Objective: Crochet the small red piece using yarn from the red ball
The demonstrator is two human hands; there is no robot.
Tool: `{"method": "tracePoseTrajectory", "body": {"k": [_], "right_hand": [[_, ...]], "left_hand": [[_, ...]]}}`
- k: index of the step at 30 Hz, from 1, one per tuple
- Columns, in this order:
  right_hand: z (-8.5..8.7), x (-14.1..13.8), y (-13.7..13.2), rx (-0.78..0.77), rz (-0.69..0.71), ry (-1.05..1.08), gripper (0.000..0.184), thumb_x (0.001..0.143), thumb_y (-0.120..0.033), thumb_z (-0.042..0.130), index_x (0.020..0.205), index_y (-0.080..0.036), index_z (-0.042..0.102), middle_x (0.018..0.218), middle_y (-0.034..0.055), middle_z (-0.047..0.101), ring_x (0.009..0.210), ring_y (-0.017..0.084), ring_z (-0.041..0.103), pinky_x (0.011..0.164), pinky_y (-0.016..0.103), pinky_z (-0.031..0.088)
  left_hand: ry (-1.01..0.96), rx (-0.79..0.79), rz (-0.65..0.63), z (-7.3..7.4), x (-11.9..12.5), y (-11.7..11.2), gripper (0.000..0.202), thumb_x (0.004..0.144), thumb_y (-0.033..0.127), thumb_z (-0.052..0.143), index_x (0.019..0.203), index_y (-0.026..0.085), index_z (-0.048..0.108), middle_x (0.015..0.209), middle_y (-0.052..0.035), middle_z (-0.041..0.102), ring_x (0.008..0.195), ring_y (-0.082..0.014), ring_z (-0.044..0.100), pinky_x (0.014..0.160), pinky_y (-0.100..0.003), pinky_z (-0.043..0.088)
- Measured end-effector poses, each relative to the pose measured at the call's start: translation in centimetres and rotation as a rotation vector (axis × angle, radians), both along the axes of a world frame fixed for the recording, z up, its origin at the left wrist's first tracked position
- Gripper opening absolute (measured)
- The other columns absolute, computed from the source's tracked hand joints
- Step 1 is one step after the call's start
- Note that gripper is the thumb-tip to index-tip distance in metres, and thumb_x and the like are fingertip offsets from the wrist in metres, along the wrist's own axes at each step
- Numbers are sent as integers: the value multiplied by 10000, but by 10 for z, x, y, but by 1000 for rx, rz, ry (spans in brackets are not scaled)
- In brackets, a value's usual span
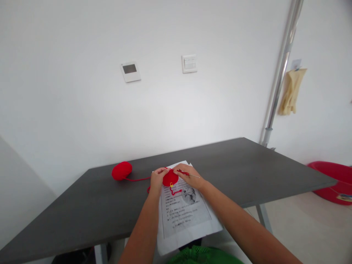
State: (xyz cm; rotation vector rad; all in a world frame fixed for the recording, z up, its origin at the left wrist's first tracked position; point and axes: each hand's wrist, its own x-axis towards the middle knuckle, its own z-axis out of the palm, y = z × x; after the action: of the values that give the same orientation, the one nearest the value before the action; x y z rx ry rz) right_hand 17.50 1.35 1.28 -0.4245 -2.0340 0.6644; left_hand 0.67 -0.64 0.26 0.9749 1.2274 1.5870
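My left hand (157, 179) is closed in a pinch on the left edge of a small round red crocheted piece (169, 178) with a yellow marker hanging below it. My right hand (189, 175) is closed on a thin crochet hook (192, 175) whose metal end sticks out to the right, its tip at the red piece. A red strand runs left from the piece to a ball of red yarn (121, 171) lying on the dark grey table (247, 165). Both hands hover over a printed sheet of paper (184, 212).
The sheet overhangs the table's near edge. Something green (203, 256) lies below at my lap. A metal pole (280, 73) stands at the right with yellowish gloves (290, 91) hanging on the wall. A red basin (334, 181) sits on the floor at right.
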Motion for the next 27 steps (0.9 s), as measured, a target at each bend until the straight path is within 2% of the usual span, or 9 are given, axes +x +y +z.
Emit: {"method": "tracePoseTrajectory", "body": {"k": [5,8,12,17,20,23,27], "right_hand": [[2,0,-2,6,7,18,209,888,-308,458,906,-184,625,895,64,634,857,168,571,820,297,438],[2,0,-1,-88,27,81,201,867,-328,496,883,-187,638,876,57,639,841,168,579,804,299,449],[6,1,-1,-260,92,185,188,832,-336,552,846,-179,654,837,48,643,837,172,592,794,304,456],[11,4,0,-388,143,216,197,779,-359,613,804,-170,665,784,35,649,793,168,599,759,300,464],[10,4,2,-414,163,219,197,766,-359,626,793,-168,663,779,32,651,786,164,600,752,293,463],[8,3,2,-392,165,202,189,771,-348,623,782,-164,663,768,32,647,773,158,596,747,285,456],[9,3,1,-314,137,161,199,788,-359,604,776,-171,669,767,33,646,767,158,591,744,288,454]], "left_hand": [[-202,-71,-128,6,2,-4,141,514,180,723,624,118,660,596,-42,665,561,-143,585,593,-251,440],[-271,-128,-217,11,2,-7,125,552,158,694,656,101,655,605,-56,665,550,-146,589,587,-257,449],[-322,-223,-272,16,1,-11,81,615,144,625,675,93,645,590,-58,646,521,-137,574,538,-243,441],[-303,-208,-320,21,4,-14,70,639,141,597,670,99,644,598,-43,633,497,-114,544,516,-225,430],[-324,-174,-358,22,5,-15,110,633,163,598,690,96,663,655,-64,660,564,-133,577,576,-238,452],[-286,-141,-398,21,5,-16,184,603,167,627,757,87,687,691,-78,678,592,-148,591,597,-251,453],[-114,-83,-406,19,5,-16,338,525,138,732,858,96,693,714,-73,688,585,-147,597,587,-251,435]]}}
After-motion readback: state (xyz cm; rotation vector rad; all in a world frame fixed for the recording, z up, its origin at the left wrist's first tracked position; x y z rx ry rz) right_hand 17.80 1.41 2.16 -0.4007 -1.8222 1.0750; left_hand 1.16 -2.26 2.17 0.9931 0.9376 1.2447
